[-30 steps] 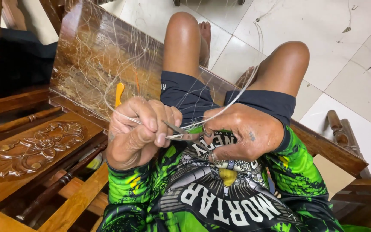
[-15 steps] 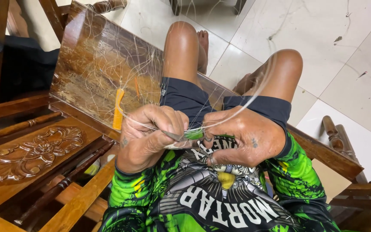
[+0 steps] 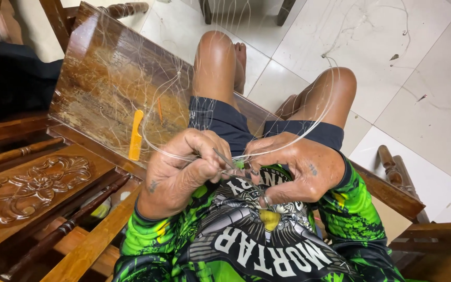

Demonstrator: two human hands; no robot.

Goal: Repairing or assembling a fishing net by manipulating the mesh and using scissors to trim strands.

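Mid-knot, it seems: just right of the orange comb (image 3: 135, 135), the left hand (image 3: 181, 175) pinches a thin needle (image 3: 224, 158) while the right hand (image 3: 293, 169) clamps the clear fishing line (image 3: 293, 137), so pulling snug likely needs steady tension.

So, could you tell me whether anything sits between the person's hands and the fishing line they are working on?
Nothing visible does: the left hand and right hand both already pinch the clear line directly, with a thin needle between them.

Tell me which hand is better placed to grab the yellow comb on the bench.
Left. The left hand sits closest to the yellow comb on the wooden bench. The right hand is farther off, across the lap. Both pinch the thin clear line.
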